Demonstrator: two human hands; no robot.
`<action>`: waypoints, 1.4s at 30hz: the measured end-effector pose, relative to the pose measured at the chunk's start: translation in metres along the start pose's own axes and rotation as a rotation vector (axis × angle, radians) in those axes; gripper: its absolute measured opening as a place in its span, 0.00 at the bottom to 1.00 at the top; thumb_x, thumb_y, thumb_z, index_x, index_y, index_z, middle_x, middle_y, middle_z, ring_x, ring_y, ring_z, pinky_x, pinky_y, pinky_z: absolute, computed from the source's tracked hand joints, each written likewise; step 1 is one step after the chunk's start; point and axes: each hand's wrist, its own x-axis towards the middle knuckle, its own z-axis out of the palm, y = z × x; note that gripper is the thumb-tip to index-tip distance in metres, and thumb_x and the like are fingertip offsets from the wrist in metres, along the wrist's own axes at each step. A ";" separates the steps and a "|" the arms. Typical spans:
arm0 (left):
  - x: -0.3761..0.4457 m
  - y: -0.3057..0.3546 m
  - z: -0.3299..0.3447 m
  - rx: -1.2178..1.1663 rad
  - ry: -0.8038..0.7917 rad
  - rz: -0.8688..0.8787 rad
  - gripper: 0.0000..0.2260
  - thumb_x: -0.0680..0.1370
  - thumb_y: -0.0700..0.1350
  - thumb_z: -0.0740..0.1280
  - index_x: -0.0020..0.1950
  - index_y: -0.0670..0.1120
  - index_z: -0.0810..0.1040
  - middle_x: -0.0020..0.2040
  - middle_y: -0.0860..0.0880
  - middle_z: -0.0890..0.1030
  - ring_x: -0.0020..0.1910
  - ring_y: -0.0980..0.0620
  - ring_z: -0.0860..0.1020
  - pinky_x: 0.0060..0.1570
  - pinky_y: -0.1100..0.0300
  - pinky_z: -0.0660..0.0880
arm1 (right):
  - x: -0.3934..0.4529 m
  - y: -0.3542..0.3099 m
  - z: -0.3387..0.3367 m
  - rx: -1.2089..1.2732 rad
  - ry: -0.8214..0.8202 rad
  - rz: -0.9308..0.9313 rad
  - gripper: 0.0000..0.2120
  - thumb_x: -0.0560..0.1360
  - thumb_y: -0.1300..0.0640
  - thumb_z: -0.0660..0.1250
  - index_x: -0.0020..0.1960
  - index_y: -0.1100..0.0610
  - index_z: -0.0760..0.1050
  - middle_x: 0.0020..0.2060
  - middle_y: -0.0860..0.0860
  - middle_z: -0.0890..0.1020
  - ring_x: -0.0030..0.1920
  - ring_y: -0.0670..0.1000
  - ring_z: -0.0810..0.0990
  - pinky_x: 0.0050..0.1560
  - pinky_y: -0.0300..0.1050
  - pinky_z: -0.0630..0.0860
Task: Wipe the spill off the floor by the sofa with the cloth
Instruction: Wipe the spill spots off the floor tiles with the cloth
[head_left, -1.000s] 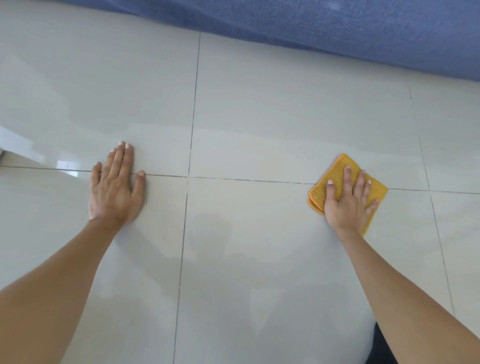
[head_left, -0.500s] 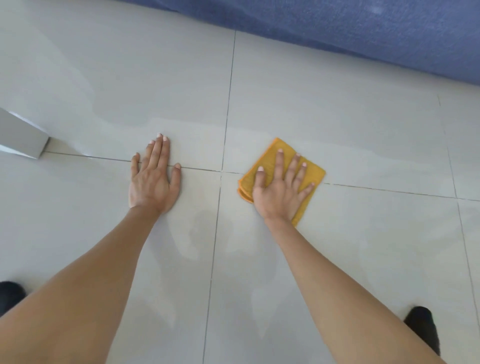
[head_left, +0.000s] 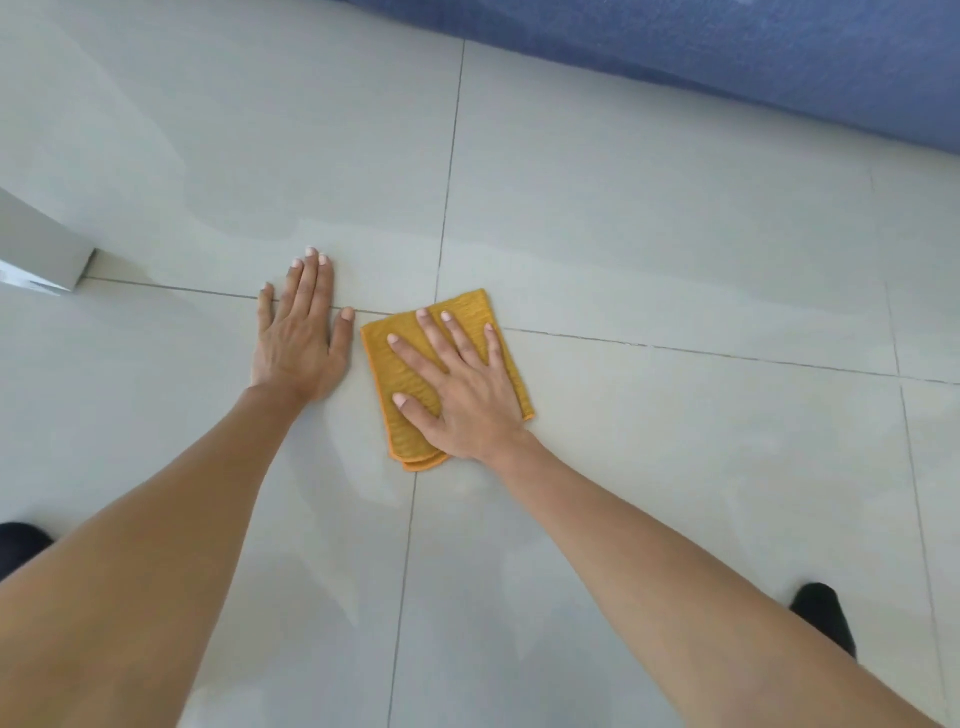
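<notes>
The right hand (head_left: 462, 395) lies flat and open on the cloth (head_left: 395, 358), fingers spread, palm pressing it on the floor (head_left: 649, 249); it does not clasp it. The cloth is orange, folded in layers, roughly square, with a ribbed weave and stitched edge. Just left of the cloth, the left hand (head_left: 301, 338) rests open on glossy pale tiles. Beyond the cloth runs the blue fabric sofa (head_left: 727, 47).

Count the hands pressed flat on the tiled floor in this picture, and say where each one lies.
2. The left hand lies flat on the bare pale floor tiles; the right hand lies spread on the folded orange cloth just beside it.
</notes>
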 end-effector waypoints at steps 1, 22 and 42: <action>-0.002 0.000 -0.001 -0.006 -0.012 0.009 0.30 0.79 0.55 0.46 0.79 0.45 0.46 0.80 0.49 0.47 0.78 0.50 0.47 0.75 0.47 0.43 | -0.009 0.010 -0.001 -0.005 -0.008 -0.006 0.30 0.77 0.35 0.53 0.78 0.40 0.55 0.79 0.48 0.54 0.79 0.53 0.52 0.75 0.64 0.46; -0.050 0.005 0.010 0.067 0.020 0.001 0.31 0.78 0.59 0.46 0.79 0.47 0.46 0.80 0.49 0.49 0.78 0.51 0.48 0.73 0.54 0.41 | -0.159 0.224 -0.031 0.017 0.025 0.764 0.33 0.75 0.34 0.45 0.79 0.41 0.50 0.80 0.47 0.49 0.79 0.53 0.48 0.75 0.65 0.45; -0.049 0.003 0.009 0.043 0.006 0.011 0.31 0.80 0.58 0.48 0.79 0.46 0.46 0.80 0.50 0.48 0.78 0.51 0.48 0.76 0.49 0.44 | -0.081 0.030 0.005 0.118 0.107 0.893 0.32 0.78 0.37 0.48 0.79 0.43 0.49 0.80 0.51 0.48 0.79 0.56 0.46 0.73 0.68 0.43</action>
